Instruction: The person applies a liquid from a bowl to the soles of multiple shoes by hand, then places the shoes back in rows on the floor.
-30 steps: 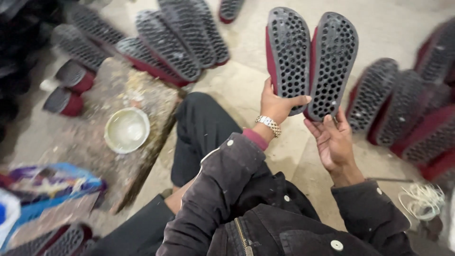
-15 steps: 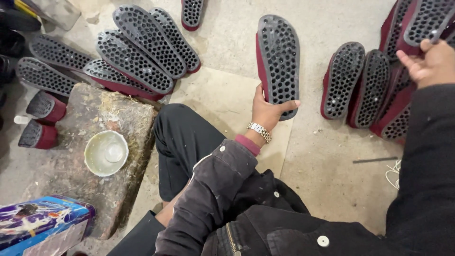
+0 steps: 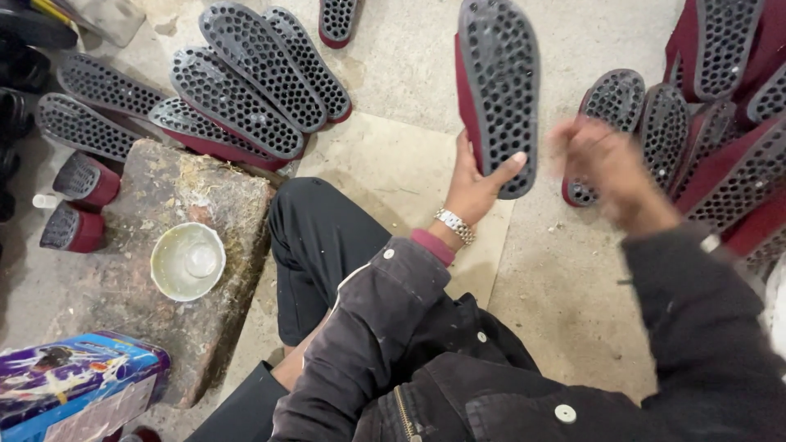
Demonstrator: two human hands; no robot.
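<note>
My left hand [image 3: 475, 184], with a metal bracelet at the wrist, grips a black studded shoe sole with a maroon edge [image 3: 499, 90] by its lower end and holds it upright, studs facing me. My right hand [image 3: 606, 168] is blurred by motion and holds nothing; it hovers just right of that sole, in front of a pile of similar soles [image 3: 737, 164] on the floor at the right. The nearest sole of that pile [image 3: 614, 106] lies right behind its fingers.
More black and maroon soles [image 3: 237, 82] are fanned out at the upper left. A rough stone block [image 3: 221, 213] carries a small white bowl [image 3: 187, 260]. A colourful box [image 3: 74, 385] sits at the lower left. My black-trousered knee [image 3: 319, 237] rests on a cardboard sheet [image 3: 393, 164].
One second ago both hands held a pair of soles. My right hand carried one sole to the right pile, left it there, and has swung back toward the middle, empty.
</note>
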